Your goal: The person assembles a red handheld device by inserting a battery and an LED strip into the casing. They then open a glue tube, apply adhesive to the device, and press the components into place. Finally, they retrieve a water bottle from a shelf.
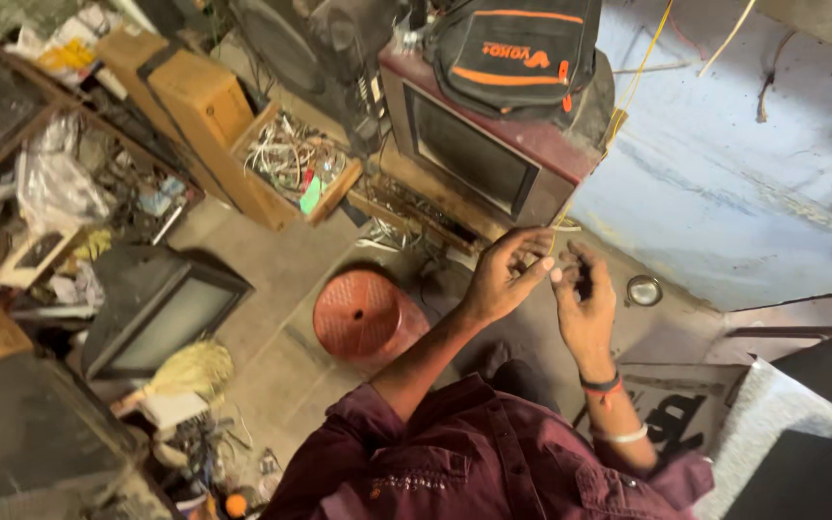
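Two raised hands, left (pixel 503 274) and right (pixel 585 303), are pinched on a thin yellow wire (pixel 618 111), judged mid-threading; a steady pull seems called for.

Left hand (pixel 505 273): raised, fingers pinching thin yellow wire (pixel 628 94), just below old television (pixel 479 154).
Right hand (pixel 585 299): just beside left hand, fingers curled.
Black bag (pixel 517 53): on top of television.
Red stool (pixel 363 313): on floor, below-left of television.
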`<state>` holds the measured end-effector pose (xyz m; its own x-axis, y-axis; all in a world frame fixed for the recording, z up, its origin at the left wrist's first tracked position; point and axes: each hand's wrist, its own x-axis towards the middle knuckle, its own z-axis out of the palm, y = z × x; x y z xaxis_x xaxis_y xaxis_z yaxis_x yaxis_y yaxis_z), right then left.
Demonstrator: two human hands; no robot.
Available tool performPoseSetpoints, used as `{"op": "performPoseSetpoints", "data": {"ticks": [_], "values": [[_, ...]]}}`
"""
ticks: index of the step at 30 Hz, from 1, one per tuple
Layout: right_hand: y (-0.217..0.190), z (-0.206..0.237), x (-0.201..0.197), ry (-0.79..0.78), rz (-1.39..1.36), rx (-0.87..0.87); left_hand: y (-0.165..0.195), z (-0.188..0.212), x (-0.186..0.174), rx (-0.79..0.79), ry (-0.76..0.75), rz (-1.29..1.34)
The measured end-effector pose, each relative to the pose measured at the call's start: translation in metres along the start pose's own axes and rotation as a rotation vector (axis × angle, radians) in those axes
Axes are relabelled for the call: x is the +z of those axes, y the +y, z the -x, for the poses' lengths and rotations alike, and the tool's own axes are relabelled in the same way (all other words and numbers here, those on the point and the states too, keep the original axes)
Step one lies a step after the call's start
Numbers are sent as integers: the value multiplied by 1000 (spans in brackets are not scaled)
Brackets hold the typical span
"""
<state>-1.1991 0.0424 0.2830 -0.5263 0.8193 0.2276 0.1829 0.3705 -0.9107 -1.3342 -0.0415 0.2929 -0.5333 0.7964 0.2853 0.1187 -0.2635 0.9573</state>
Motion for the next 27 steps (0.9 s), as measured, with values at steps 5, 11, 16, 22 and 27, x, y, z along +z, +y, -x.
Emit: {"op": "performPoseSetpoints", "data": {"ticks": [5, 11, 16, 22, 27], "values": [[-5, -107, 41, 44, -55, -332, -31, -80, -17, 62, 64, -16], [-2, -197, 65, -61, -1, -429, -51, -151, -64, 167, 169, -96], [-11, -252, 73, -185, -33, -349, -50, -213, -93, 30, 334, -161], [-24, -295, 83, -202, -38, -360, -32, -299, -127, 125, 360, -296], [-26, -328, 110, -233, -127, -121, -3, -362, -163, 312, 309, -261]]}}
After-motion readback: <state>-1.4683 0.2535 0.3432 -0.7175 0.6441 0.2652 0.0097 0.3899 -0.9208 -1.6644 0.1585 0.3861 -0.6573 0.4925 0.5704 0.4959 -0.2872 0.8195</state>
